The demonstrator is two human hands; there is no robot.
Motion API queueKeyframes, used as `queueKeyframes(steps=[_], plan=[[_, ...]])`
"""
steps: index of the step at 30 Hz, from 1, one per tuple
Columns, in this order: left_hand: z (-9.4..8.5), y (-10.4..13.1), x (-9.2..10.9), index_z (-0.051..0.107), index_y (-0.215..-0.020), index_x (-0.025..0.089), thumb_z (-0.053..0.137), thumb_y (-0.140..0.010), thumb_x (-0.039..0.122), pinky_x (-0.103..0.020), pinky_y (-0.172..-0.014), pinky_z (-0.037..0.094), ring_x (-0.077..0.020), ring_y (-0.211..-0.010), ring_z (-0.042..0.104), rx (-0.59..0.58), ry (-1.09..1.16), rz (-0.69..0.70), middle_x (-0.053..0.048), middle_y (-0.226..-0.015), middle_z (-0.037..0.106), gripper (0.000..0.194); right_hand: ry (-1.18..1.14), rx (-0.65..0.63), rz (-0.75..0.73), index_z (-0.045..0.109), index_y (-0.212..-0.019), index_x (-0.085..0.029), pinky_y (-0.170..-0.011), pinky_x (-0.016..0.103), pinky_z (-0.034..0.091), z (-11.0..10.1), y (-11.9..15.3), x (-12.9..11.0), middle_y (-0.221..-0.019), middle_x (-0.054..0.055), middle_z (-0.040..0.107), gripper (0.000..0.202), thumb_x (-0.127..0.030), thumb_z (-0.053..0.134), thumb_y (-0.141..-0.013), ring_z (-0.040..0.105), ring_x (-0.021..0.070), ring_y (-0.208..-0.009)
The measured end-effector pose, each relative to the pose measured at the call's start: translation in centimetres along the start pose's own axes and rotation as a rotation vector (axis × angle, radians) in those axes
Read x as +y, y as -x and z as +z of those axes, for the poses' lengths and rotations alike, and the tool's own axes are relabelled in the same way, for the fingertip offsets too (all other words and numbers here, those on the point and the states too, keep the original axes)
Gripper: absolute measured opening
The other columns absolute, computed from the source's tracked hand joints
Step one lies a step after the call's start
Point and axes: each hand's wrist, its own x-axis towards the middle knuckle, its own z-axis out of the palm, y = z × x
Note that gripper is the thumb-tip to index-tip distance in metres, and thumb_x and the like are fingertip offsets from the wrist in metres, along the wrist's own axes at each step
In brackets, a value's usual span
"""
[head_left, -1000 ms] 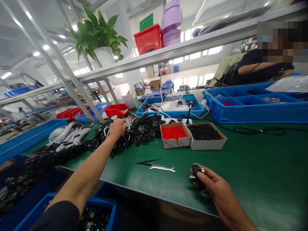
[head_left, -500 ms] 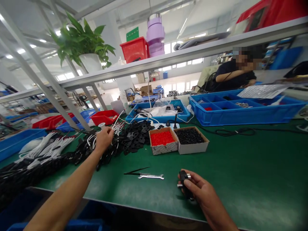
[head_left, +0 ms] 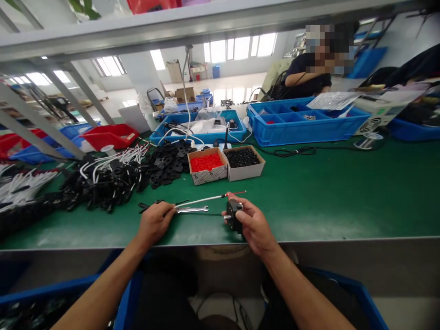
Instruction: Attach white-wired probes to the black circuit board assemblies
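My left hand (head_left: 156, 222) is closed around a white cable (head_left: 199, 200), whose thin red wire end points right, close to my right fingertips. A black end piece of the cable sticks out left of the hand. Between the thumb and fingers of my right hand (head_left: 257, 224) sits a small black block with metal pins (head_left: 234, 215), held just above the bench's front edge. An open-ended wrench (head_left: 195, 209) lies on the green bench (head_left: 309, 197) below the cable. Dark tweezers (head_left: 182, 202) beside it are partly hidden by my left hand and the cable.
A box of red parts (head_left: 208, 174) and a box of black parts (head_left: 245, 170) stand side by side. To their left are black plates (head_left: 168, 162) and heaped cables (head_left: 103, 178). Blue trays (head_left: 302, 133) line the back under a shelf (head_left: 137, 27). A person (head_left: 309, 78) sits beyond.
My left hand has come from the cable heap toward the front edge, bringing a white cable. My right hand still holds the black block, now turned and nearer the cable. The view has tilted down.
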Motion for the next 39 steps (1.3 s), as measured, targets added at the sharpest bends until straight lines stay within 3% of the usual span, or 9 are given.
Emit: queueKeyframes(steps=[7,9,11,14,17,20,23,28,39], plan=[[-0.5,-0.5,0.8,0.064,-0.089,0.018,0.055,-0.094,0.031,-0.029,-0.073,0.04,-0.0154,-0.076,0.054,-0.023,-0.076,0.11,-0.002,-0.083,0.063,0.017,-0.129,0.046,-0.065,0.058,-0.12,-0.018,-0.072,0.027,0.058,-0.3,-0.3,-0.9,-0.144,0.009,0.035,0.058,-0.044,0.078,-0.072,0.063,0.02,-0.098],[-0.7,-0.9,1.6,0.065,-0.098,0.019,0.052,-0.095,0.028,-0.03,-0.075,0.041,-0.0166,-0.082,0.056,-0.043,-0.103,0.132,-0.004,-0.091,0.064,0.016,-0.129,0.07,-0.048,0.057,-0.122,-0.017,-0.074,0.026,0.058,-0.5,-0.4,-0.9,-0.14,0.011,0.041,0.059,-0.044,0.078,-0.073,0.062,0.0197,-0.099],[-0.6,-1.5,3.2,0.061,-0.117,0.019,0.048,-0.095,0.022,-0.033,-0.081,0.042,-0.0197,-0.094,0.057,-0.056,-0.153,0.145,-0.006,-0.104,0.063,0.026,-0.128,0.072,-0.031,0.057,-0.122,-0.017,-0.076,0.026,0.058,-0.6,-0.4,-0.6,-0.136,0.011,0.044,0.06,-0.044,0.078,-0.073,0.062,0.0195,-0.1],[0.2,-2.5,7.1,0.048,-0.137,0.018,0.042,-0.093,0.013,-0.038,-0.091,0.041,-0.0232,-0.109,0.054,-0.079,-0.136,0.172,-0.009,-0.12,0.059,0.045,-0.115,0.041,-0.01,0.057,-0.124,-0.016,-0.078,0.025,0.058,-0.4,-0.4,0.0,-0.135,0.012,0.045,0.062,-0.044,0.078,-0.073,0.061,0.0191,-0.101],[1.9,-3.4,11.1,0.044,-0.141,0.02,0.041,-0.094,0.016,-0.034,-0.09,0.043,-0.021,-0.11,0.054,-0.134,0.071,0.158,-0.008,-0.123,0.058,0.047,-0.084,0.033,0.031,0.056,-0.126,-0.014,-0.077,0.022,0.057,0.1,-0.3,0.7,-0.129,0.013,0.05,0.065,-0.042,0.08,-0.072,0.061,0.0164,-0.097],[3.4,-4.0,13.0,0.053,-0.135,0.025,0.044,-0.098,0.029,-0.028,-0.08,0.045,-0.0165,-0.094,0.059,-0.166,0.293,0.049,-0.004,-0.105,0.063,0.038,-0.073,0.056,0.065,0.055,-0.125,-0.012,-0.077,0.021,0.056,0.3,-0.4,0.9,-0.124,0.014,0.053,0.069,-0.041,0.083,-0.069,0.061,0.0149,-0.094],[4.2,-4.1,12.7,0.069,-0.111,0.026,0.048,-0.097,0.035,-0.025,-0.073,0.043,-0.0137,-0.082,0.059,-0.125,0.393,-0.037,-0.002,-0.088,0.064,0.027,-0.062,0.119,0.057,0.054,-0.124,-0.012,-0.075,0.024,0.057,-0.1,-0.6,0.4,-0.131,0.013,0.048,0.07,-0.043,0.083,-0.067,0.061,0.0169,-0.097],[4.1,-3.6,11.7,0.068,-0.091,0.018,0.056,-0.088,0.022,-0.023,-0.069,0.042,-0.0107,-0.073,0.058,0.093,0.535,-0.192,-0.001,-0.083,0.065,0.013,-0.016,0.251,0.047,0.05,-0.126,-0.012,-0.072,0.024,0.057,-1.4,-1.0,-0.6,-0.129,0.015,0.049,0.076,-0.045,0.082,-0.067,0.061,0.0179,-0.096],[3.2,-3.0,12.4,0.064,-0.081,0.016,0.054,-0.082,0.013,-0.022,-0.061,0.039,-0.0092,-0.065,0.053,0.107,0.563,-0.1,0.0,-0.074,0.061,0.01,0.07,0.2,0.105,0.048,-0.132,-0.009,-0.072,0.024,0.056,-1.4,-0.9,-0.5,-0.124,0.017,0.052,0.081,-0.052,0.08,-0.07,0.06,0.0179,-0.096]])
